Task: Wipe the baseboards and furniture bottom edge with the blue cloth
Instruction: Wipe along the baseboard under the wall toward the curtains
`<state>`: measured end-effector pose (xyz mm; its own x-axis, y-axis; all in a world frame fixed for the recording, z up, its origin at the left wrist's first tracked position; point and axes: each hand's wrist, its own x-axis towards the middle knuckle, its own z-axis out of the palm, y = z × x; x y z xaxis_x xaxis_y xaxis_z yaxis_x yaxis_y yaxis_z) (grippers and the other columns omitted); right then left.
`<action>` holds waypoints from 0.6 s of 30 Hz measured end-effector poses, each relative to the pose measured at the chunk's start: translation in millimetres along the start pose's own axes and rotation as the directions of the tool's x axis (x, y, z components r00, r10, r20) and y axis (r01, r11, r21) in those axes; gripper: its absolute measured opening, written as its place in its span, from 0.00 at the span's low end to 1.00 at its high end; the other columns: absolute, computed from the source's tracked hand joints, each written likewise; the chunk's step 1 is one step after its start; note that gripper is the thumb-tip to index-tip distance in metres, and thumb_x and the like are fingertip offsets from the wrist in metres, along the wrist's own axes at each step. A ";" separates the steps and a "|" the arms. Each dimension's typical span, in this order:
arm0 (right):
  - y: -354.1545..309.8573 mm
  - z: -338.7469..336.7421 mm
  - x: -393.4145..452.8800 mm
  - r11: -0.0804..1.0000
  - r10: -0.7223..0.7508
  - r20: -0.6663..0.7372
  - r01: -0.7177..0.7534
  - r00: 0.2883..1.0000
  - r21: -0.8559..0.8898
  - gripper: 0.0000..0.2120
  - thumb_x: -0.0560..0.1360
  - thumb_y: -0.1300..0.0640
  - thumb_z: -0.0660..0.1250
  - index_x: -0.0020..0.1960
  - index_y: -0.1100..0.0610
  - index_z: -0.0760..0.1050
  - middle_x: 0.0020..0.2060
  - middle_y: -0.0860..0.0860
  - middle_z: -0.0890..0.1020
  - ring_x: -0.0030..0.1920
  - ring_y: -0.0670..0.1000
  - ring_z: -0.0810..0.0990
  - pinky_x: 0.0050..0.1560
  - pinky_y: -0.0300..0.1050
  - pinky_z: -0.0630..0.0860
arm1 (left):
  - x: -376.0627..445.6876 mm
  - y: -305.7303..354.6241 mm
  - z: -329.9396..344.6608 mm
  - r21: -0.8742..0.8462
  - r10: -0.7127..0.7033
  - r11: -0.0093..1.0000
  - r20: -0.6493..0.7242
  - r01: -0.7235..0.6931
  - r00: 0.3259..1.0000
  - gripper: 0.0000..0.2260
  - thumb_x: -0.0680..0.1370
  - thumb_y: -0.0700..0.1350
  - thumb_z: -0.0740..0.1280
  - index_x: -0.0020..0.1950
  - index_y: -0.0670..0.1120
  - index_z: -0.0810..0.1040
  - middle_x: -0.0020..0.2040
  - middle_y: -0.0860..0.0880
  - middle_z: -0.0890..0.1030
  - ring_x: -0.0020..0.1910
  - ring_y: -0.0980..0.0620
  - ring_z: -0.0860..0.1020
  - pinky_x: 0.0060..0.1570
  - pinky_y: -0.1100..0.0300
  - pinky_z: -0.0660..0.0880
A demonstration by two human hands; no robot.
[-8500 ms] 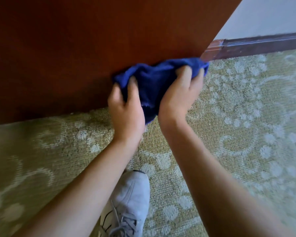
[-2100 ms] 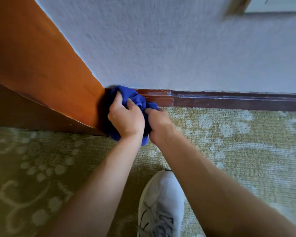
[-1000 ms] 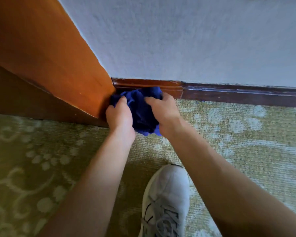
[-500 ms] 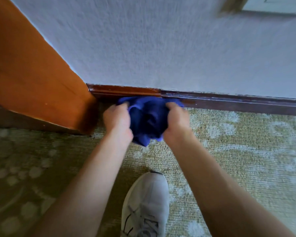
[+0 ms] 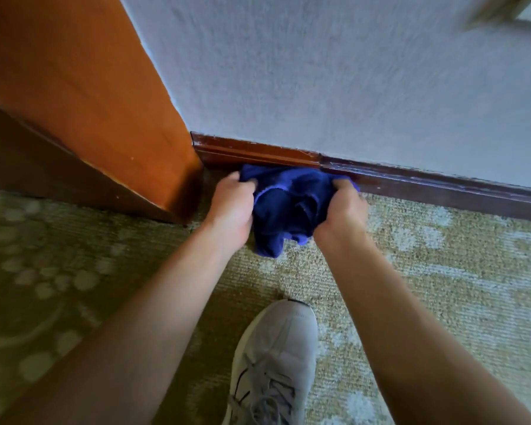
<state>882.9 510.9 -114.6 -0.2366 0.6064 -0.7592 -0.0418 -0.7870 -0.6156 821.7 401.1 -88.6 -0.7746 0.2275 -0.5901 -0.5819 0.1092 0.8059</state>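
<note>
Nearest the camera, a grey lace-up sneaker (image 5: pixel 273 360) is standing on the carpet (image 5: pixel 442 286), toe pointing toward the wall; the carpet is showing a pale floral pattern on an olive-tan ground. Two bare forearms are reaching forward over the shoe. Left hand (image 5: pixel 232 210): fingers are curling round the left side of the blue cloth (image 5: pixel 288 207), gripping it. Right hand (image 5: pixel 342 210): fingers are curling round the right side of the same cloth, gripping it likewise, so the cloth is stretching bunched between the two hands. Blue cloth: dark blue, crumpled, its lower folds are hanging down to touch the carpet between the wrists, and its upper edge is lying against the foot of the baseboard (image 5: pixel 426 185). Baseboard: dark reddish-brown wood, glossy, is running along the bottom of the wall from the furniture corner off to the right; a joint is showing just above the right hand, with the section on the left looking redder and the section on the right darker. Furniture side panel (image 5: pixel 83 96): orange-brown wood, is standing to the left of the hands, its bottom corner meeting the carpet just beside the left hand; a darker face of the same piece is falling in shadow further left. Wall (image 5: pixel 334 72): pale, textured, is rising behind the baseboard. A blurred frame edge (image 5: pixel 497 9) is showing at the top right corner; what it belongs to cannot be told.
</note>
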 end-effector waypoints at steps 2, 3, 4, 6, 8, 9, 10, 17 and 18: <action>12.9 11.6 -6.5 0.995 0.039 0.175 -0.021 0.984 -0.102 0.11 0.77 0.65 0.60 0.59 0.64 0.74 0.47 0.60 0.79 0.42 0.55 0.81 0.45 0.49 0.80 | 5.0 -1.5 -17.4 -0.063 0.067 0.995 -0.157 -0.078 0.985 0.12 0.80 0.32 0.57 0.59 0.38 0.76 0.49 0.42 0.81 0.40 0.54 0.81 0.35 0.66 0.78; 17.7 16.9 -9.3 0.989 0.067 0.243 -0.033 0.968 -0.142 0.11 0.77 0.65 0.60 0.58 0.65 0.74 0.49 0.60 0.79 0.46 0.57 0.80 0.50 0.51 0.79 | 10.5 -2.4 -23.4 -0.112 0.080 0.988 -0.207 -0.105 0.975 0.13 0.81 0.34 0.57 0.62 0.38 0.75 0.54 0.41 0.81 0.45 0.51 0.81 0.37 0.66 0.79; 18.3 18.6 -10.1 0.985 0.090 0.286 -0.042 0.954 -0.169 0.10 0.77 0.66 0.60 0.57 0.65 0.75 0.48 0.60 0.80 0.47 0.57 0.80 0.50 0.51 0.79 | 11.7 -3.8 -26.8 -0.145 0.075 0.984 -0.214 -0.108 0.974 0.14 0.81 0.35 0.57 0.65 0.39 0.74 0.57 0.41 0.80 0.48 0.49 0.81 0.39 0.65 0.79; 7.7 8.6 -2.8 0.978 0.092 0.271 -0.036 0.958 -0.204 0.09 0.75 0.67 0.62 0.54 0.64 0.76 0.47 0.61 0.80 0.44 0.57 0.80 0.45 0.50 0.78 | 3.9 -10.0 -20.0 -0.183 0.063 0.978 -0.186 -0.097 0.981 0.14 0.82 0.37 0.58 0.66 0.42 0.74 0.59 0.42 0.81 0.49 0.50 0.81 0.41 0.64 0.80; -11.9 -10.5 5.6 0.984 0.039 0.123 -0.016 0.992 -0.179 0.14 0.72 0.65 0.63 0.57 0.64 0.76 0.49 0.62 0.80 0.38 0.57 0.81 0.38 0.48 0.79 | -9.5 -15.1 3.8 -0.062 0.057 0.996 -0.072 -0.061 0.996 0.13 0.81 0.37 0.59 0.64 0.42 0.75 0.52 0.43 0.82 0.43 0.55 0.82 0.38 0.66 0.78; -19.1 -22.7 14.3 0.991 0.014 0.018 -0.011 1.000 -0.132 0.16 0.71 0.64 0.63 0.59 0.64 0.75 0.50 0.62 0.80 0.35 0.56 0.81 0.36 0.48 0.79 | -15.2 -18.8 19.3 0.007 0.037 0.999 0.034 -0.037 0.999 0.11 0.81 0.37 0.60 0.62 0.42 0.76 0.49 0.43 0.82 0.40 0.55 0.82 0.37 0.67 0.77; -26.1 -34.4 22.2 0.996 -0.012 -0.080 0.004 0.997 -0.089 0.15 0.72 0.63 0.62 0.58 0.63 0.74 0.50 0.61 0.80 0.34 0.56 0.80 0.35 0.47 0.78 | -19.2 -22.2 33.4 0.061 0.009 0.998 0.139 -0.018 0.990 0.10 0.80 0.37 0.61 0.60 0.41 0.77 0.49 0.42 0.81 0.41 0.53 0.81 0.39 0.65 0.76; -51.7 -57.9 24.6 0.962 0.060 0.046 -0.045 0.997 -0.269 0.26 0.62 0.60 0.66 0.60 0.64 0.78 0.55 0.62 0.82 0.47 0.60 0.83 0.47 0.57 0.82 | -37.0 -16.6 46.7 0.242 0.142 0.960 0.007 -0.139 0.990 0.09 0.75 0.35 0.63 0.46 0.46 0.80 0.42 0.46 0.82 0.41 0.48 0.78 0.43 0.57 0.73; -57.7 -56.4 16.6 0.947 0.065 0.076 -0.038 0.995 -0.318 0.23 0.63 0.61 0.67 0.57 0.64 0.78 0.55 0.63 0.83 0.49 0.60 0.83 0.52 0.59 0.81 | -41.0 -13.9 42.7 0.255 0.153 0.956 -0.022 -0.142 0.988 0.09 0.75 0.35 0.62 0.43 0.46 0.79 0.40 0.48 0.82 0.40 0.49 0.78 0.41 0.58 0.72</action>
<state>936.1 572.8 -103.6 -0.3121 0.5431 -0.7795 0.2784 -0.7322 -0.6216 872.2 431.6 -73.6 -0.8598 0.2198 -0.4610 -0.3833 0.3189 0.8668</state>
